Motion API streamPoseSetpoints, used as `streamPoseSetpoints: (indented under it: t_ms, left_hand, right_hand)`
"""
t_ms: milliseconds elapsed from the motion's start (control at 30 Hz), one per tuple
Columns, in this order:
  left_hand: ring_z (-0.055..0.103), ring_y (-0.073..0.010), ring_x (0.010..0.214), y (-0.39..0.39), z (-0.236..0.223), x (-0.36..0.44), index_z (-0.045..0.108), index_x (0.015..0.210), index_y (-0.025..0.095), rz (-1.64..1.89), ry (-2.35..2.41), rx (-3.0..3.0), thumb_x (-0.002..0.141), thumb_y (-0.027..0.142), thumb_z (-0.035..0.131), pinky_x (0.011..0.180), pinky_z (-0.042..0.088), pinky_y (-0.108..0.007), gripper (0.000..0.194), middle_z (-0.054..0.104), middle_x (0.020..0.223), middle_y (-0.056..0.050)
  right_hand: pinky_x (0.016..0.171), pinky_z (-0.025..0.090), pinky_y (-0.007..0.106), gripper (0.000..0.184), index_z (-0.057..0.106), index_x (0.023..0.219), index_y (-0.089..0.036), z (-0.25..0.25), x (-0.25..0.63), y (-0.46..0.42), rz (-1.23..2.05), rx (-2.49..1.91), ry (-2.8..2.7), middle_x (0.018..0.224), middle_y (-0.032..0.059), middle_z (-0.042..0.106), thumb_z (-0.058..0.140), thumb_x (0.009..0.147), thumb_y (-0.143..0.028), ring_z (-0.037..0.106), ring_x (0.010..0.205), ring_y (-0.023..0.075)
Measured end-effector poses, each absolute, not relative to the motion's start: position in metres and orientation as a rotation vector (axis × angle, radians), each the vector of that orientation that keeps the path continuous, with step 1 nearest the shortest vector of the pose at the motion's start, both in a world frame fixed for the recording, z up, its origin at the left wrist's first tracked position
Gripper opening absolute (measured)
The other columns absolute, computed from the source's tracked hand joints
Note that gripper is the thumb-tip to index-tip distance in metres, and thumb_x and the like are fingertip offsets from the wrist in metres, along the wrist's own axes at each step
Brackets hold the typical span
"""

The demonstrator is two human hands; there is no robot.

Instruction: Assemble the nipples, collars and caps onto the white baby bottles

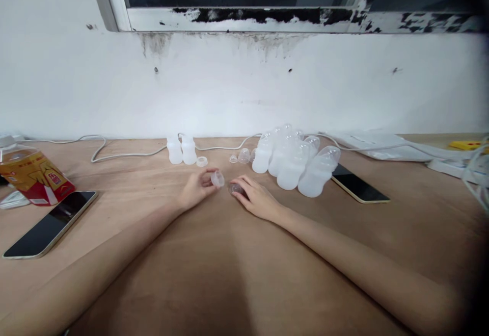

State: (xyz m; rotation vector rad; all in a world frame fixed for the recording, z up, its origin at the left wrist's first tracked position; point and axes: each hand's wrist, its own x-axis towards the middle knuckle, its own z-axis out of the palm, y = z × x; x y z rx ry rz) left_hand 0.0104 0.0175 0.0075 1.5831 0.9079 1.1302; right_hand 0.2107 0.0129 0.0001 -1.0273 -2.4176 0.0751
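My left hand (197,188) is closed on a translucent bottle collar (217,178), pinched between thumb and fingers with its round opening tilted to the right. Across a small gap, my right hand (254,196) curls over a clear dome cap (237,189) low at the tabletop, its fingers hiding part of it. Beyond the left hand stand two white baby bottles without caps (181,150). A loose collar ring (201,161) lies beside them. Farther right are a small clear nipple (233,158) and another dome cap (243,156). Several capped baby bottles (292,165) cluster behind my right hand.
One phone (51,225) lies at left near a drink bottle with a red and yellow label (36,173). Another phone (359,184) rests right of the capped bottles. A white cable (126,156) runs along the wall. White packaging (374,145) lies at back right on the wooden table (214,275).
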Motion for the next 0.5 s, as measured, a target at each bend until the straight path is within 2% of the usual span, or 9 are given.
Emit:
streamPoseSetpoints:
  t_ms: [200,300,433,500]
  left_hand:
    - [0.055,-0.0207,0.097,0.017,0.002,0.011,0.048,0.099,0.012,1.047,0.975,1.587,0.057,0.014,0.067,0.092,0.038,-0.040,0.046,0.058,0.105,-0.010]
    - [0.055,-0.0207,0.097,0.015,0.004,0.011,0.049,0.099,0.012,1.022,0.979,1.626,0.057,0.013,0.066,0.092,0.038,-0.040,0.046,0.058,0.106,-0.010]
    - [0.053,-0.0217,0.100,0.015,0.005,0.010,0.046,0.105,0.013,1.032,0.983,1.600,0.060,0.016,0.065,0.092,0.038,-0.040,0.049,0.055,0.111,-0.011]
    - [0.053,-0.0222,0.101,0.015,0.006,0.009,0.044,0.109,0.013,1.043,0.991,1.556,0.061,0.017,0.065,0.091,0.038,-0.040,0.052,0.054,0.113,-0.012]
  right_hand:
    - [0.081,0.041,0.033,0.027,0.047,0.108,-0.022,0.004,0.210,0.011,0.183,-0.961,-2.347,0.104,0.0066,0.050,0.034,0.084,-0.023,0.052,0.091,0.0171]
    - [0.080,0.041,0.033,0.027,0.048,0.107,-0.023,0.003,0.211,0.016,0.340,-0.959,-2.190,0.097,0.0050,0.054,0.041,0.081,-0.024,0.053,0.086,0.0159]
    - [0.058,0.045,0.025,0.038,0.047,0.103,-0.020,-0.004,0.216,0.031,0.816,-0.996,-1.806,0.085,0.0020,0.056,0.058,0.068,-0.025,0.054,0.061,0.0101]
    - [0.052,0.043,0.022,0.035,0.051,0.098,-0.018,-0.006,0.218,0.036,1.004,-0.977,-1.648,0.087,0.0032,0.056,0.060,0.065,-0.026,0.052,0.058,0.0082]
